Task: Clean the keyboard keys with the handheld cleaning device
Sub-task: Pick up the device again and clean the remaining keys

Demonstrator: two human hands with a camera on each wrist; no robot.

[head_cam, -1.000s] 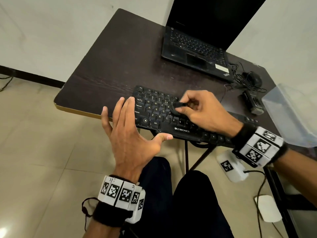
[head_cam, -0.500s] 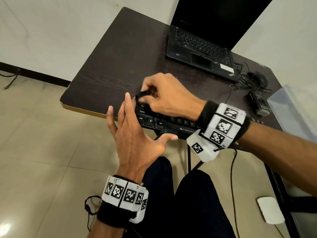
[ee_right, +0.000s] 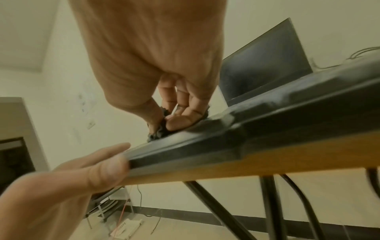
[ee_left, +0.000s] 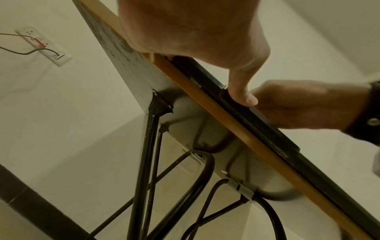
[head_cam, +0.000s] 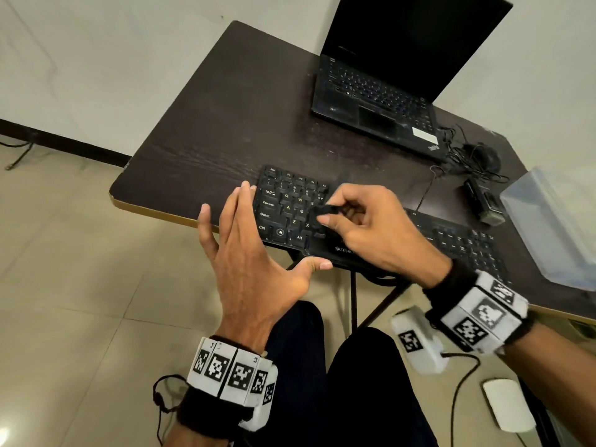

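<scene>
**One keyboard, one cleaner, two hands at the table's near edge**

A single small black cleaning device (head_cam: 325, 211) sits on the left-centre keys of the one black keyboard (head_cam: 290, 208), around the S, D and X keys. Its shape is mostly hidden by fingers, so its long axis and pointing direction cannot be told; in the right wrist view it reads as a dark, ragged-edged lump (ee_right: 159, 131) pressed onto the keys.

The right hand (head_cam: 371, 227) pinches the device between thumb and curled fingers.

The keyboard lies along the near edge of the dark wooden table (head_cam: 225, 124), its long axis running left to right, slightly overhanging the edge.

The left hand (head_cam: 251, 253) braces the keyboard's left end: four fingers straight and slightly spread along the end, the thumb (ee_left: 240, 91) stretched out against the front edge.

Farther back stands one open black laptop (head_cam: 380, 91), screen dark. To its right lie one black mouse (head_cam: 483, 156) with tangled cable and one small dark gadget (head_cam: 483, 201). One clear plastic container (head_cam: 554, 221) sits at the far right; its contents cannot be made out.
</scene>
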